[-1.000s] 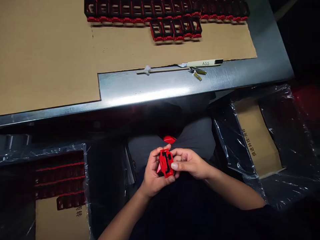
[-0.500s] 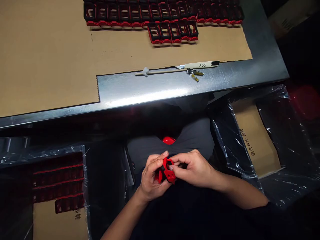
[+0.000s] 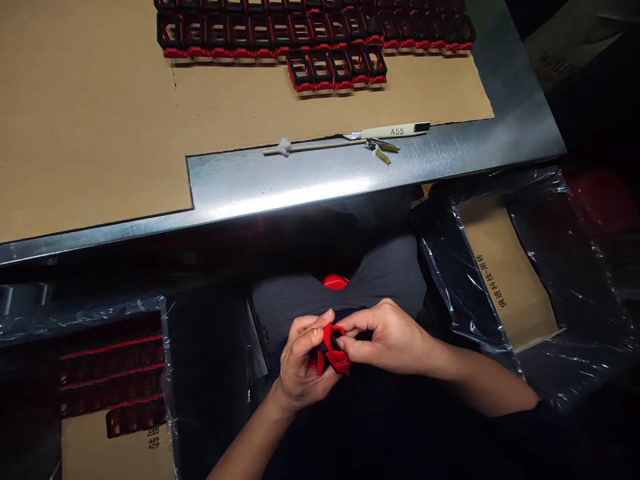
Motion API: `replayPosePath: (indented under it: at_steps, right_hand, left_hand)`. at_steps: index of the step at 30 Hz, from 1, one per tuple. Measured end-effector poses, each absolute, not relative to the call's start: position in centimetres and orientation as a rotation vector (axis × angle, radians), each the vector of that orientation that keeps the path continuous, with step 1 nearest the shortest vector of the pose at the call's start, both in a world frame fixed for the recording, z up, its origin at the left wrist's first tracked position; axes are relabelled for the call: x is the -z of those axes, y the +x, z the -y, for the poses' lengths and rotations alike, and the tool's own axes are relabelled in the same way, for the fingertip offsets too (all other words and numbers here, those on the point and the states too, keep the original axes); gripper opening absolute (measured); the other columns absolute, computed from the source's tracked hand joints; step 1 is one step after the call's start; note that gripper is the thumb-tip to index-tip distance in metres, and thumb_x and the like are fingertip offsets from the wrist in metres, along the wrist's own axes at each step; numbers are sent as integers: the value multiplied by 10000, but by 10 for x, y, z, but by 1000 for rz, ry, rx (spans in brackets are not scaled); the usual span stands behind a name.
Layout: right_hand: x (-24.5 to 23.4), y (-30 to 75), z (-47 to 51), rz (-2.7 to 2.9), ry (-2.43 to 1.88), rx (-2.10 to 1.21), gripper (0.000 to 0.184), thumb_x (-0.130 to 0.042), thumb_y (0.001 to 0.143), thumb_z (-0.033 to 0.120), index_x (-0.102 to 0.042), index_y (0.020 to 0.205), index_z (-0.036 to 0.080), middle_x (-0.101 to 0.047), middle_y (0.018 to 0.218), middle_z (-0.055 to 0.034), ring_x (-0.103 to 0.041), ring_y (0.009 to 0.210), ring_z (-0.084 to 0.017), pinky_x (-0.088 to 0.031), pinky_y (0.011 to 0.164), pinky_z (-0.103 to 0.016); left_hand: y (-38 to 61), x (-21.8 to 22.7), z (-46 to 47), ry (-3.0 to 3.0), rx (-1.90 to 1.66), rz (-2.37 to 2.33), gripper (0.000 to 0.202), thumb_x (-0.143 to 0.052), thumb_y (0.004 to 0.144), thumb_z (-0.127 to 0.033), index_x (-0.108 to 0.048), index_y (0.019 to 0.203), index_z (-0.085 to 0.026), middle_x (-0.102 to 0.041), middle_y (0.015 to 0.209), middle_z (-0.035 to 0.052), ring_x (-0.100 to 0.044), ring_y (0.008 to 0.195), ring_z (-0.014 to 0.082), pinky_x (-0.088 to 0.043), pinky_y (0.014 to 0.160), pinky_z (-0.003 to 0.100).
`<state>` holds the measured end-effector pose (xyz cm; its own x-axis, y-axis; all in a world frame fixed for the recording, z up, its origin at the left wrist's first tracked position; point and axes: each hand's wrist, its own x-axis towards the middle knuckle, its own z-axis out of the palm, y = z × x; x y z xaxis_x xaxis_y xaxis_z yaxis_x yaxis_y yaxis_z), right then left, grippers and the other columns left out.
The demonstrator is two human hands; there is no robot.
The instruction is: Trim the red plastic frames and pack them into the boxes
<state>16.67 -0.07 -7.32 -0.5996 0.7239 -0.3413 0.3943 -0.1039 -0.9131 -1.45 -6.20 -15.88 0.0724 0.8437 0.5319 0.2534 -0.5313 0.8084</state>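
Note:
Above my lap, my left hand (image 3: 306, 363) is wrapped round a small red-and-black plastic frame (image 3: 337, 360), its thumb along the top and its fingers underneath. From the other side my right hand (image 3: 385, 339) pinches at the frame's upper opening, thumb and forefinger at its rim. Whether those fingertips hold anything small besides the rim is hidden. Many like red-and-black frames (image 3: 340, 70) stand in rows on the cardboard sheet (image 3: 100, 120) at the back of the table.
Along the metal table's edge (image 3: 280, 187) lie a craft knife (image 3: 397, 131) marked A55, a thin stick (image 3: 320, 145) with white fluff, and small yellow-handled clippers (image 3: 383, 157). A plastic-lined bin (image 3: 167, 373) at left holds rows of frames; another lined bin (image 3: 515, 280) at right has cardboard inside.
The view has shifted slightly, so the table and bins appear a little further left. Both hands keep their hold on the frame, which is turned slightly; the right fingertips have shifted little at its opening.

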Motion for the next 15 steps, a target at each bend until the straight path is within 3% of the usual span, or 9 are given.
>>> replayPosePath:
  at_steps: [7,15]
  right_hand:
    - [71,168,-3,2009,-1190,-1715,198,-585,875,154,-783,867,164,-658,614,45,-540,535,-68,-385,552,-176]
    - [65,175,-9,2067,-1093,-1754,230,-567,873,112,-779,927,183,-662,641,59,-512,522,-55,-373,550,-165]
  left_hand:
    - [-15,159,64,1858,-1464,-1081,775,-781,761,-136,-425,1436,-269,-672,1288,160,-633,943,207,-582,749,338]
    - [-15,163,67,1785,-1450,-1043,845,-825,732,-152,-408,1456,-276,-645,1337,153,-624,1012,218,-594,801,357]
